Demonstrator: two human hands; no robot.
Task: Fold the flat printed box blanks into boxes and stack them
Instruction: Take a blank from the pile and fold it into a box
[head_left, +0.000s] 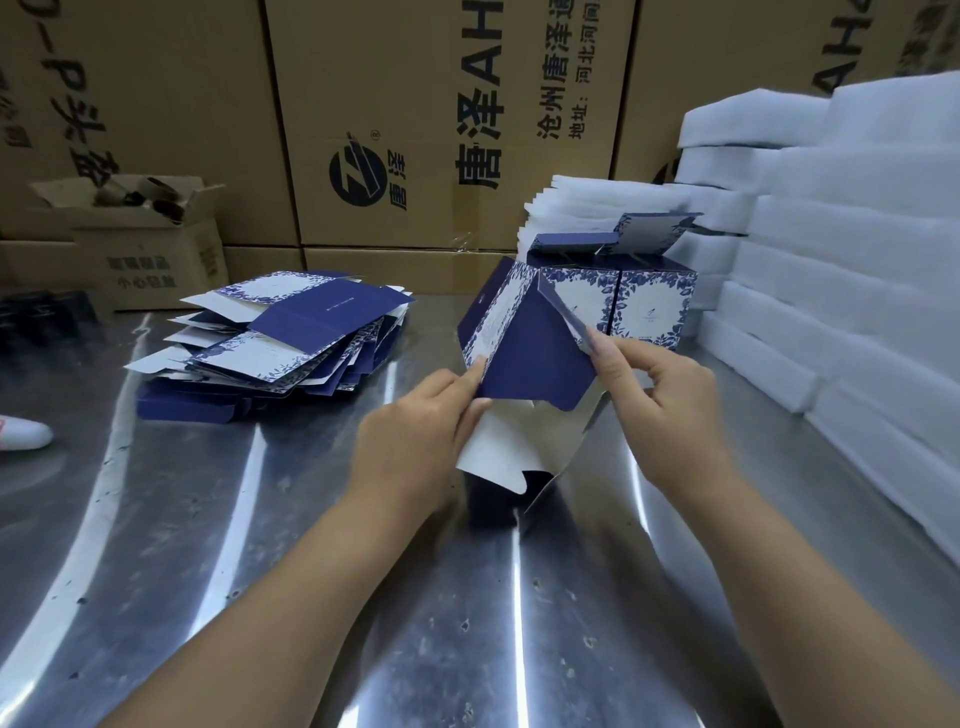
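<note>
Blue and white: holding a half-opened box blank (524, 358) just over the metal table (260, 519), pinching its left edge with the left hand (415, 431) and an upper flap with the right hand (654, 384). Seeing only a few folded boxes (623, 296) behind, probably leaving most of the work in the pile of flat blanks (280, 343) at left.

The shiny metal table (311, 571) holds a messy pile of flat box blanks (280, 338) at left, folded boxes (649, 304) farther back, white foam stacks (857, 312) at right.

steel table (260, 571), shiny | brown printed cartons (415, 130) stacked behind | white foam sheets (857, 249) piled right
</note>
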